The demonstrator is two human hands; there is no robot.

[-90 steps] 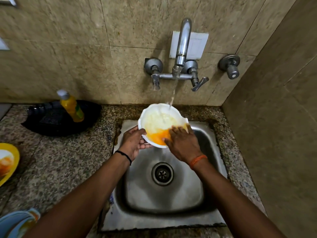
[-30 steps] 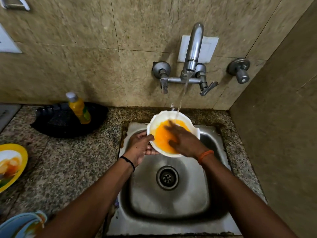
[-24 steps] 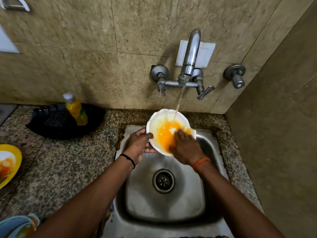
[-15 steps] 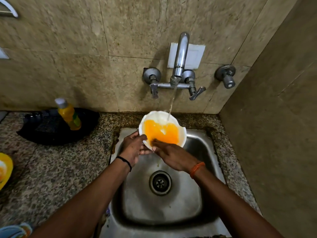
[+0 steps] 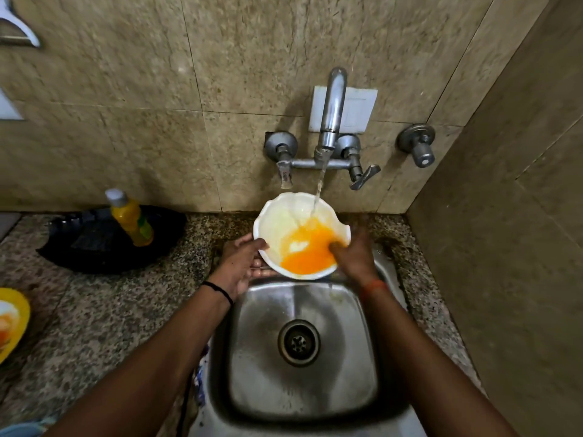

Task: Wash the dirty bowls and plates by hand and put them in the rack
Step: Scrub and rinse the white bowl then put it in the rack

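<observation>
White, with a scalloped rim, the bowl (image 5: 284,220) is held tilted over the back edge of the steel sink (image 5: 303,402), under the running tap (image 5: 331,115). Orange liquid pools in its lower half, and the stream lands near its far rim. The left hand (image 5: 241,266) grips the bowl's left rim, thumb over the edge and fingers beneath. The right hand (image 5: 355,255) is blurred at the right rim, its fingers dipping into the orange liquid; I cannot tell how far it closes. Below the bowl the basin lies open around the drain (image 5: 298,342). On the speckled counter (image 5: 104,310) to the left stand a yellow bottle (image 5: 132,222) in a black tray (image 5: 94,250), and, at the frame's edge, a yellow plate (image 5: 14,323).
</observation>
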